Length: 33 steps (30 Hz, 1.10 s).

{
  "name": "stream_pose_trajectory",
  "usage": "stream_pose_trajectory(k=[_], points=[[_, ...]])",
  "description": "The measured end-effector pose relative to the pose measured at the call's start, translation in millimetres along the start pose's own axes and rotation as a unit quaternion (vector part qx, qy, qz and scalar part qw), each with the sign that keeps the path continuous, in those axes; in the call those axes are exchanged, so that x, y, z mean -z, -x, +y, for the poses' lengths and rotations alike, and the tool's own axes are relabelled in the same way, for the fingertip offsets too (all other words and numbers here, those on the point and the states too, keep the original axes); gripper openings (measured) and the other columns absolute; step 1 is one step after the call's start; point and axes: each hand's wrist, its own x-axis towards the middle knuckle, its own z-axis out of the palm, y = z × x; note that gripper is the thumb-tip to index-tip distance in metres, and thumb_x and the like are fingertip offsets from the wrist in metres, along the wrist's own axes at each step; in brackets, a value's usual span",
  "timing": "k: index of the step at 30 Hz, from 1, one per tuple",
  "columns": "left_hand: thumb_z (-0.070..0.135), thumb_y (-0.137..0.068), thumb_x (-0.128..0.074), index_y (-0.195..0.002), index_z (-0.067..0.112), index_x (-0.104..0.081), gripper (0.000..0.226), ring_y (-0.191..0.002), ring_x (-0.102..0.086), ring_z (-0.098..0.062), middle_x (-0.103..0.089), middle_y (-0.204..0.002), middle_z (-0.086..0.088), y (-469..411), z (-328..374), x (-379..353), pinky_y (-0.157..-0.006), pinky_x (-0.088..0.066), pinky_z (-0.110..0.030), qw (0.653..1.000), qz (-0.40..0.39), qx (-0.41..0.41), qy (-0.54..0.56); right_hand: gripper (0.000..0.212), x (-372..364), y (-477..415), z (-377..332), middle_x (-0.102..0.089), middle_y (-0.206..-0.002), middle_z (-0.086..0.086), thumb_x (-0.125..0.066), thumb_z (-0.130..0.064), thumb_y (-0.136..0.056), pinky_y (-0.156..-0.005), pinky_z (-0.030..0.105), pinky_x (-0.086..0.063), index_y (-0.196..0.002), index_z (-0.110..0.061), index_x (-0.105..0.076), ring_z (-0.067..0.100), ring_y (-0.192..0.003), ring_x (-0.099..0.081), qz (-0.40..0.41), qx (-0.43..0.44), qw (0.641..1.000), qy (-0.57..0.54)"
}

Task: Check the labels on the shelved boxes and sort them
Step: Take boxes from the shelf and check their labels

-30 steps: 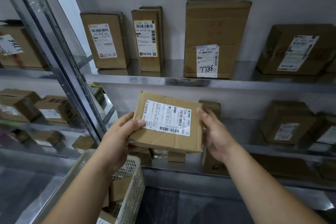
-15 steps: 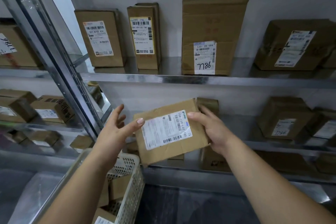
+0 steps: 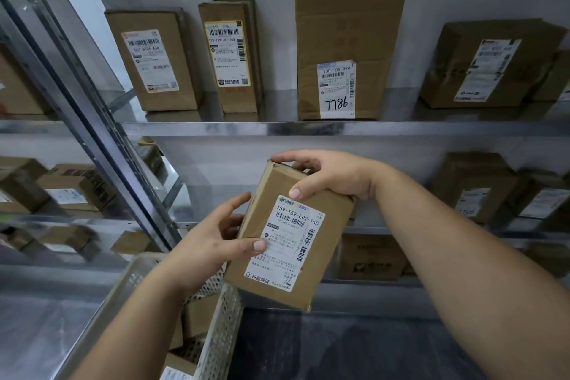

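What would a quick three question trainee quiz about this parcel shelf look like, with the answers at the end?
1. True or false: the left hand and the right hand both hold the held box.
2. Which box on the upper shelf shows the same code as the held box, 159-159-L02-160? A) the leftmost box B) the second box from left C) the tall box
3. Fill in: below the left hand stands a white perforated ____ with more boxes in it.
Key: 1 true; 2 B; 3 basket.
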Motion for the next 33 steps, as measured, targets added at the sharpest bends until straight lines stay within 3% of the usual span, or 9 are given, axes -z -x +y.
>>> stream_pose_trajectory(k=[4,7,9,11,17,22,26,29,33], points=[[0.044,-0.062,-0.104,-0.16,0.048,-0.043,0.116,-0.126,-0.072,-0.025,-0.073,-0.139,-0.001,-1,-7,4,-0.104,-0.059,-0.054,1.0,0.018,0.006,0.011,0.097,-3,-2,7,-0.058,-0.149,-0.005,-0.092,-0.059,-0.065,-0.105,0.044,-0.062,-0.153,-0.054,-0.053,0.016,-0.129,-0.068,0.016,0.004,1.0,-0.014],[0.046,-0.059,-0.105,-0.159,0.053,-0.042,0.119,-0.123,-0.074,-0.025,-0.074,-0.136,0.0,0,-18,8,-0.104,-0.059,-0.054,0.997,0.06,0.016,0.037,0.103,-16,-1,22,-0.054,-0.154,-0.012,-0.084,-0.077,-0.064,-0.115,0.04,-0.048,-0.157,-0.054,-0.047,0.009,-0.143,-0.052,0.143,0.01,0.988,-0.05],[0.045,-0.059,-0.105,-0.158,0.056,-0.042,0.118,-0.118,-0.076,-0.029,-0.074,-0.136,-0.005,-1,-28,11,-0.101,-0.06,-0.056,0.992,0.106,0.023,0.069,0.098,-35,-1,39,-0.058,-0.149,-0.011,-0.078,-0.085,-0.065,-0.117,0.044,-0.045,-0.152,-0.048,-0.053,0.013,-0.139,-0.055,0.25,0.005,0.956,-0.151],[0.041,-0.066,-0.104,-0.159,0.052,-0.04,0.113,-0.113,-0.078,-0.031,-0.075,-0.133,-0.009,-3,-37,13,-0.097,-0.062,-0.056,0.983,0.146,0.024,0.104,0.086,-60,-2,55,-0.062,-0.145,-0.008,-0.076,-0.09,-0.069,-0.116,0.05,-0.048,-0.14,-0.046,-0.059,0.019,-0.134,-0.061,0.292,-0.029,0.924,-0.246],[0.045,-0.064,-0.102,-0.154,0.049,-0.041,0.109,-0.109,-0.079,-0.031,-0.074,-0.131,-0.013,-14,-54,16,-0.089,-0.066,-0.054,0.972,0.202,0.023,0.121,0.074,-117,-19,65,-0.076,-0.131,-0.01,-0.078,-0.08,-0.079,-0.115,0.058,-0.05,-0.139,-0.04,-0.062,0.021,-0.126,-0.07,0.232,-0.079,0.913,-0.326],[0.046,-0.069,-0.1,-0.154,0.048,-0.042,0.103,-0.108,-0.079,-0.025,-0.073,-0.131,-0.01,-27,-61,18,-0.08,-0.067,-0.038,0.975,0.204,-0.003,0.09,0.056,-124,-40,57,-0.083,-0.112,-0.011,-0.079,-0.058,-0.092,-0.1,0.05,-0.063,-0.139,-0.034,-0.058,0.013,-0.102,-0.081,0.244,-0.068,0.915,-0.315],[0.042,-0.073,-0.097,-0.156,0.047,-0.041,0.1,-0.112,-0.077,-0.019,-0.07,-0.137,-0.002,-35,-64,27,-0.079,-0.066,-0.031,0.977,0.202,-0.011,0.06,0.054,-124,-54,59,-0.083,-0.11,-0.014,-0.08,-0.06,-0.092,-0.098,0.048,-0.064,-0.135,-0.036,-0.056,0.011,-0.1,-0.081,0.256,-0.082,0.914,-0.302],[0.049,-0.076,-0.094,-0.158,0.049,-0.04,0.098,-0.127,-0.063,-0.014,-0.057,-0.154,0.001,-40,-64,34,-0.082,-0.055,-0.023,0.977,0.211,-0.012,-0.001,0.057,-125,-63,59,-0.081,-0.115,-0.012,-0.078,-0.064,-0.091,-0.087,0.036,-0.061,-0.135,-0.037,-0.055,0.011,-0.105,-0.078,0.263,-0.088,0.915,-0.292],[0.064,-0.078,-0.087,-0.161,0.046,-0.041,0.097,-0.117,-0.056,-0.003,-0.051,-0.16,-0.001,-53,-64,41,-0.075,-0.045,-0.017,0.971,0.225,0.004,-0.078,0.059,-124,-76,58,-0.078,-0.12,-0.013,-0.077,-0.063,-0.092,-0.076,0.022,-0.053,-0.138,-0.035,-0.053,0.005,-0.103,-0.075,0.267,-0.094,0.917,-0.28]])
